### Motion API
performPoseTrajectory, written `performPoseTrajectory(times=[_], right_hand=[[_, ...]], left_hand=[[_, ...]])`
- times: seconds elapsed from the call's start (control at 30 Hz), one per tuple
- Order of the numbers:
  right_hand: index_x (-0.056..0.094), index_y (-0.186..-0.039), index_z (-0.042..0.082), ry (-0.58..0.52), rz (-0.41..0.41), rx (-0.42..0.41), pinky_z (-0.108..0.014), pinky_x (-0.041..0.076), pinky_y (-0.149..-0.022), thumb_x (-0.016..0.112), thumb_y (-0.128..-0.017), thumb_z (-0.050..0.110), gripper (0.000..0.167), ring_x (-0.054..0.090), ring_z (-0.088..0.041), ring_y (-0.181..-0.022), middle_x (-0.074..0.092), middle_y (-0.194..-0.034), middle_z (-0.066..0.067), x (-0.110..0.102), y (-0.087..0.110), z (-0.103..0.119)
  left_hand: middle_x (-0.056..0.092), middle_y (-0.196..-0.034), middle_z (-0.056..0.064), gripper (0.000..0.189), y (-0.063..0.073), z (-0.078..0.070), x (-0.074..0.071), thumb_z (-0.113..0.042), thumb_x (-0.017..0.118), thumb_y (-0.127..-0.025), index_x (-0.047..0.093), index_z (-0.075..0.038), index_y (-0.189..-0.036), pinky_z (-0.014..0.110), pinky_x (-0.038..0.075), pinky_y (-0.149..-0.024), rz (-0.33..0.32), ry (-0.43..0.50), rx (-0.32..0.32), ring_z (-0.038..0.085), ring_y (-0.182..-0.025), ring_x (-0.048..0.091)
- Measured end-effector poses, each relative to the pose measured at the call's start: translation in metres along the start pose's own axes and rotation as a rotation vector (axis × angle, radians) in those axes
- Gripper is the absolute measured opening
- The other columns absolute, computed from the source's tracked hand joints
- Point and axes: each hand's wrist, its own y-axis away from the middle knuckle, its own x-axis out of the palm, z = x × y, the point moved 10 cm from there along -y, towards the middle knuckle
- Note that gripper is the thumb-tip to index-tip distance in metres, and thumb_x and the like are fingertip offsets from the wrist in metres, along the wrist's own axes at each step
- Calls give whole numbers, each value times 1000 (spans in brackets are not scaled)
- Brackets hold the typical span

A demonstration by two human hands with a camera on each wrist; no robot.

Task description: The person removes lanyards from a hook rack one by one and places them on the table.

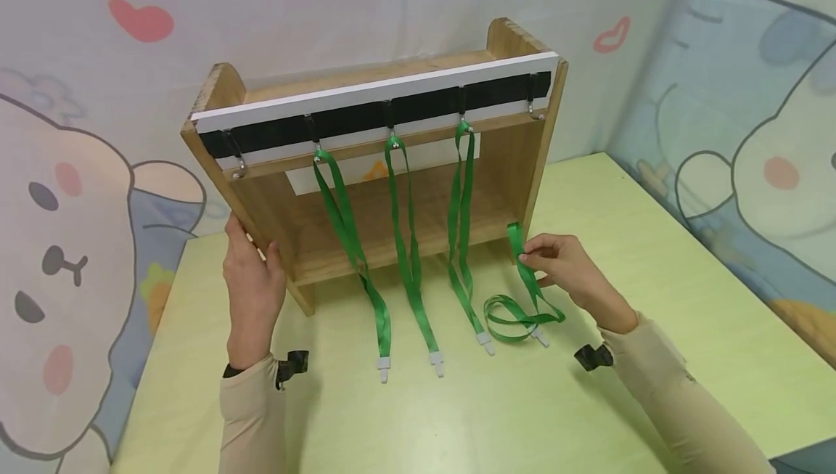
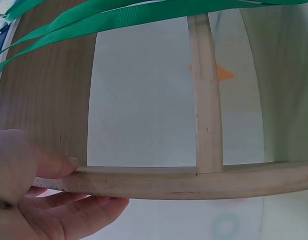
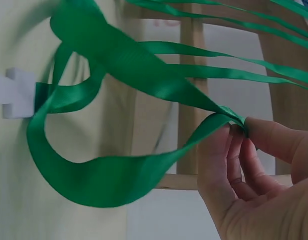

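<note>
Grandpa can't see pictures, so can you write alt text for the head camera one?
A person's right hand pinches a green lanyard partly lying on a table, while the left hand grips the side of a wooden shelf unit. Three more green lanyards hang from its middle hooks; both end hooks are bare.

Pale green table; 2 hearts on cartoon backdrop behind.

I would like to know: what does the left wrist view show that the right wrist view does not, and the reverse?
Only the left wrist view shows the left hand, gripping the wooden rack at one side. Only the right wrist view shows the right hand, pinching a green strap, and a white clip. Both show parts of the rack and hanging green straps.
</note>
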Motion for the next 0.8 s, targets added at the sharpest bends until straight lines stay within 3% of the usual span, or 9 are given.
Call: performPoseTrajectory(times=[0.5, 0.8], right_hand=[[63, -108, -10, 191, 50, 30, -34, 59, -60, 62, -98, 1, 15, 60, -18, -72, 62, -82, -8, 22, -16, -31], [66, -99, -6, 323, 75, 34, -34, 59, -54, 63, -96, 1, 8, 62, -18, -66, 64, -82, -10, 32, -21, -41]], left_hand=[[48, -137, 34, 63, -1, 0, 1, 13, 57, -95, 26, 7, -149, 65, 53, -84, 2, 22, 14, 52, -122, 54], [49, -136, 34, 63, -2, 0, -1, 13, 58, -95, 26, 7, -149, 65, 53, -84, 0, 17, 19, 52, -121, 55]])
